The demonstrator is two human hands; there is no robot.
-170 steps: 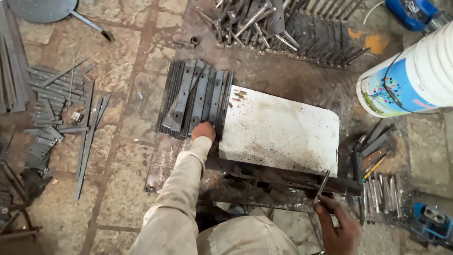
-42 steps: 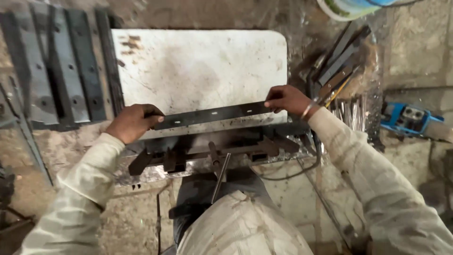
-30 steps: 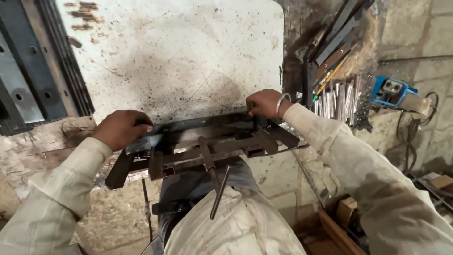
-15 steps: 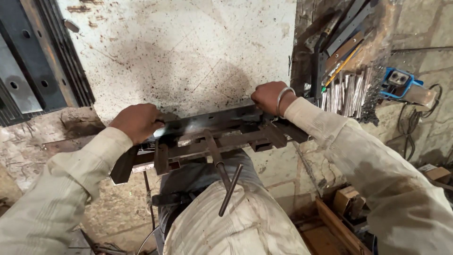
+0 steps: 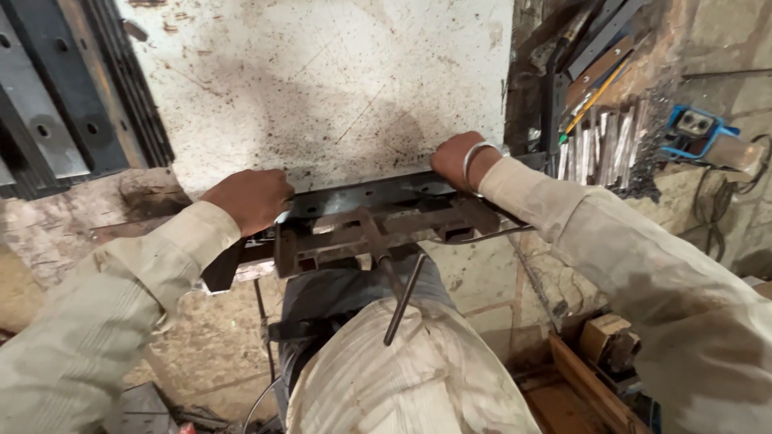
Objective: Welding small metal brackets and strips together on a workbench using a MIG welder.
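At the near edge of the white metal sheet (image 5: 322,88): 1 dark flat steel bar (image 5: 362,194), lying crosswise on a rusty metal jig (image 5: 378,233). Left hand (image 5: 249,199) clamped over the bar's left end; right hand (image 5: 457,159) closed on its right end. Stacked drilled steel strips (image 5: 56,112) upper left; blue power tool (image 5: 698,128) at right.
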